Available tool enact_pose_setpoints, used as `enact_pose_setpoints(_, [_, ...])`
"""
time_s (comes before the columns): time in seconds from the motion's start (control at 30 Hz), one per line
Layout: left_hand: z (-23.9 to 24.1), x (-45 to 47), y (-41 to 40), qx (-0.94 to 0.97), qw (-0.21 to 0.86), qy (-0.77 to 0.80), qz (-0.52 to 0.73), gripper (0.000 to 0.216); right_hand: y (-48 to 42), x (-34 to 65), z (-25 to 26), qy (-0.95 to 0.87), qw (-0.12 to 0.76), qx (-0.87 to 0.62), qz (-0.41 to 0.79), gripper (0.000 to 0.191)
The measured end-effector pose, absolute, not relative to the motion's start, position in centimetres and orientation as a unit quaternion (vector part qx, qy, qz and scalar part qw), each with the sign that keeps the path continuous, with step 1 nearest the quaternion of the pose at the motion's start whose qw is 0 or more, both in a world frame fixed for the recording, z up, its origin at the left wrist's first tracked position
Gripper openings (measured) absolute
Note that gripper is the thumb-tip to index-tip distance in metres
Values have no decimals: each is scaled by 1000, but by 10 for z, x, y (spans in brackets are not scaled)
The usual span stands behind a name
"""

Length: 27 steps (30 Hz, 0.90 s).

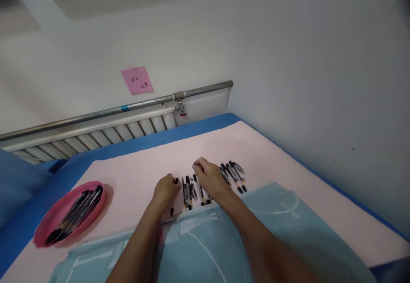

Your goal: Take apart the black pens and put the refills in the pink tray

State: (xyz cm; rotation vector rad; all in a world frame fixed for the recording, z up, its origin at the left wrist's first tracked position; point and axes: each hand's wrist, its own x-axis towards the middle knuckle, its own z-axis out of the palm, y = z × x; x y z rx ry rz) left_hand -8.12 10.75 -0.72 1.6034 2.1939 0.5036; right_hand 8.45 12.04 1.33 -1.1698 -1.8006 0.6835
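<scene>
My left hand point(165, 190) is closed around a pen, whose black end point(172, 211) shows below the fingers. Just right of it, my right hand point(208, 176) hovers over the table with thumb and fingers pinched together; whatever lies between them is too small to make out. Below and between the hands lie pen parts point(187, 192) in a row: clear barrels, dark thin refills and black caps. Past the right wrist is another group of pens and caps point(233, 174). Part of the row is covered by my right hand and forearm.
A pink oval basket point(37, 237) with several pens point(77, 214) stands at the left. Pale pink sheeting point(137, 176) covers the blue-edged table. A light blue cloth point(205, 240) lies at the near edge. Behind are a radiator point(118, 134), a pipe point(205, 89) and walls.
</scene>
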Motion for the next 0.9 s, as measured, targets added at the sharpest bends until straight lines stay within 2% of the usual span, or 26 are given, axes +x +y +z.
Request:
enact_pose_setpoints(0.2, [-7, -101, 100, 536, 262, 764, 245, 12, 122, 81, 9, -741, 370, -490, 272, 17])
enact_pose_setpoints(0.47, [8, -84, 91, 494, 441, 600, 448, 26, 114, 57, 0, -737, 271, -446, 428, 15])
enact_pose_setpoints(0.53, [3, -82, 93, 514, 422, 592, 456, 28, 113, 56, 2, -718, 292, -461, 433, 11])
enact_pose_setpoints(0.7, [-19, -83, 109, 580, 254, 704, 321, 19, 119, 64, 9, -673, 357, -498, 414, 9])
enact_pose_setpoints(0.8, [-22, -81, 115, 599, 215, 727, 258, 12, 120, 66, 11, -666, 368, -499, 415, 10])
enact_pose_setpoints(0.9, [-18, -80, 116, 609, 186, 747, 191, 15, 119, 64, 10, -667, 371, -493, 418, 11])
